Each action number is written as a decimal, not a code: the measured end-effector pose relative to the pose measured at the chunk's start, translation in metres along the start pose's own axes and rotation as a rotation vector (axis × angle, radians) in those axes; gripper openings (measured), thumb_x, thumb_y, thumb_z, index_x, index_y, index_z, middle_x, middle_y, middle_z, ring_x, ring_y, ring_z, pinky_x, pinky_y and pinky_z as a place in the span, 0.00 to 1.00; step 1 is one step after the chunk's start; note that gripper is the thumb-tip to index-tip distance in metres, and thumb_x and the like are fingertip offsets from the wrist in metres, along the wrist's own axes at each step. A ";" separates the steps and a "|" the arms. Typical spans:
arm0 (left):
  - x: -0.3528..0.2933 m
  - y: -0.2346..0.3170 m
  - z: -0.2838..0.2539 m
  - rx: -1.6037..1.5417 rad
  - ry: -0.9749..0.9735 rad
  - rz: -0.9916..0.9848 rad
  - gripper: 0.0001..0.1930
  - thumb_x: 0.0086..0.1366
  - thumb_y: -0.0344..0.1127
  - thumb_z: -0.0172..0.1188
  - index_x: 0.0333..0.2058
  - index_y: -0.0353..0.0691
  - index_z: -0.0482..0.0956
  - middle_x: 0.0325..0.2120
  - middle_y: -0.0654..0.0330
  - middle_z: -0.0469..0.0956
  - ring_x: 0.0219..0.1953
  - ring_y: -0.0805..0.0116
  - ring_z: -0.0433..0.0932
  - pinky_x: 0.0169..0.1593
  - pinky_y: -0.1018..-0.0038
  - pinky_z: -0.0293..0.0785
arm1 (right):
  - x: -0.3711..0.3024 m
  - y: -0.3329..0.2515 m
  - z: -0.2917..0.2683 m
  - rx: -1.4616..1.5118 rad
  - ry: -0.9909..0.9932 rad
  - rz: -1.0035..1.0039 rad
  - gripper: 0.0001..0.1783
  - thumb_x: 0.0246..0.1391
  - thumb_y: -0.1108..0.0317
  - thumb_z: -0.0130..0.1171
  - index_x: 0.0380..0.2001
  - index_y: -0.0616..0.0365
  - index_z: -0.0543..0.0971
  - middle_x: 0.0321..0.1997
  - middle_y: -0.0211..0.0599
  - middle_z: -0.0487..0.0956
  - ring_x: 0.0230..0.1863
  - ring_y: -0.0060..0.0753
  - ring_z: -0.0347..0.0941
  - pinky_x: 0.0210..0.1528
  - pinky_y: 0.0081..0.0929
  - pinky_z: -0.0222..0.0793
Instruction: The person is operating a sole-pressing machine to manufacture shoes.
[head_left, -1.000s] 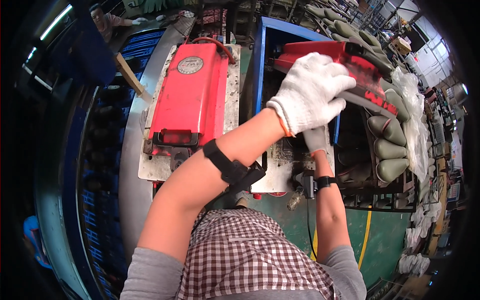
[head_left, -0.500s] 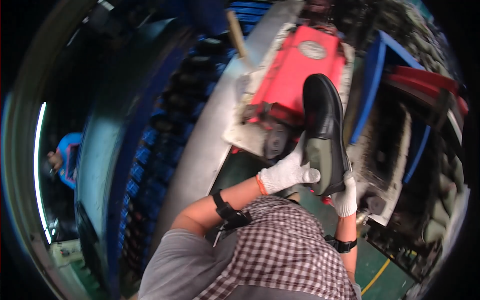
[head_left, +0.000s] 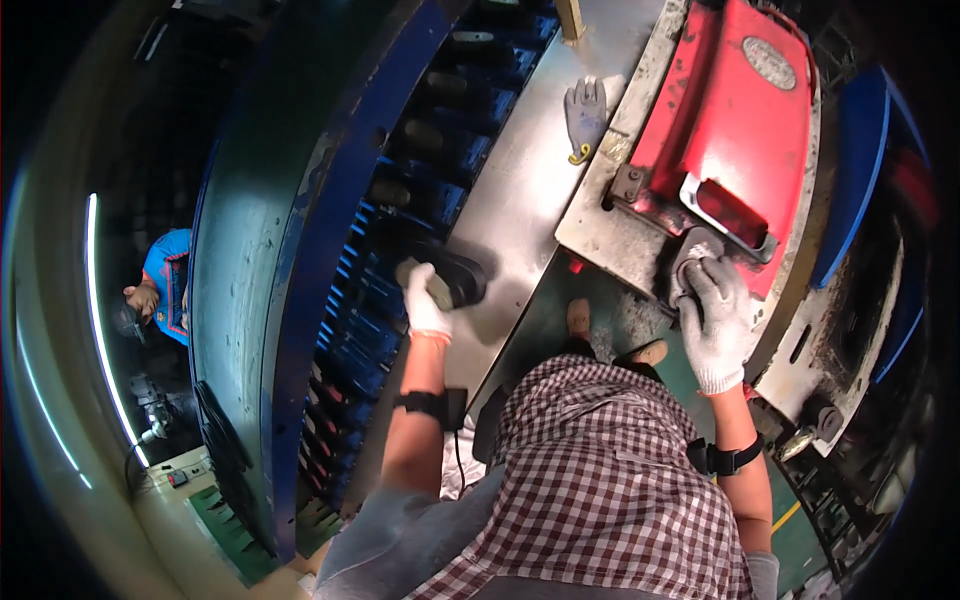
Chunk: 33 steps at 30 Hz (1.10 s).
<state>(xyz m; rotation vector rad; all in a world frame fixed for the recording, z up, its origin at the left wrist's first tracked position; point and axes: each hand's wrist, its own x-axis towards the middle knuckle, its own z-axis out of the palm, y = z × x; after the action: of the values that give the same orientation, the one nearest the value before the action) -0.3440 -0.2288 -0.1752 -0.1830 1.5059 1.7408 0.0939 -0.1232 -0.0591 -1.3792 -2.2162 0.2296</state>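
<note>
In my white-gloved left hand is a black shoe with a greyish-green inside. The hand closes round its heel end, and the shoe is over the edge between the metal ledge and the blue rack. My right hand, gloved in white with greyed fingers, is closed over a dark rounded knob at the near end of a red-covered mould. Just beyond those fingers, a metal-rimmed handle opening sits in the red cover.
A grey glove lies on the metal ledge. Dark shoe-like shapes line the blue rack. Beside the red mould stands another worn mould plate with a raised blue cover. Another person in a blue shirt is far left.
Both hands held the black shoe above the mould. My left hand has carried it left to the rack; my right hand has let go of it and grips the knob. The view has shifted.
</note>
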 end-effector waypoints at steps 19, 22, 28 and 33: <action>0.216 0.059 -0.073 0.376 0.279 -0.081 0.35 0.67 0.63 0.63 0.66 0.53 0.71 0.62 0.57 0.74 0.65 0.52 0.70 0.72 0.44 0.57 | -0.007 -0.002 0.020 -0.113 -0.042 0.135 0.24 0.50 0.78 0.67 0.52 0.51 0.84 0.60 0.43 0.81 0.60 0.50 0.77 0.65 0.43 0.70; 0.195 0.046 -0.081 0.347 0.296 -0.020 0.34 0.69 0.63 0.60 0.67 0.54 0.70 0.62 0.56 0.73 0.64 0.51 0.71 0.72 0.48 0.58 | -0.004 -0.006 0.019 -0.127 -0.037 0.132 0.23 0.51 0.76 0.67 0.52 0.51 0.85 0.59 0.43 0.82 0.59 0.49 0.77 0.64 0.42 0.71; 0.112 -0.034 -0.093 1.046 0.100 0.415 0.43 0.69 0.54 0.63 0.71 0.29 0.60 0.66 0.40 0.68 0.69 0.48 0.68 0.71 0.60 0.64 | 0.003 -0.010 0.019 -0.091 0.002 0.117 0.19 0.53 0.75 0.67 0.49 0.51 0.86 0.57 0.40 0.83 0.57 0.47 0.78 0.63 0.41 0.70; 0.062 -0.084 -0.086 1.781 0.059 0.727 0.43 0.72 0.63 0.54 0.74 0.39 0.58 0.73 0.42 0.59 0.75 0.37 0.54 0.76 0.43 0.48 | 0.000 -0.008 0.021 -0.073 0.015 0.130 0.19 0.53 0.75 0.66 0.50 0.52 0.85 0.57 0.39 0.83 0.57 0.46 0.79 0.62 0.40 0.70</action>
<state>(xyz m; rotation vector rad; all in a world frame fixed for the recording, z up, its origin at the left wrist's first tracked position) -0.3642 -0.2786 -0.2993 1.3133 2.7200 0.1968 0.0774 -0.1245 -0.0738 -1.5611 -2.1447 0.1851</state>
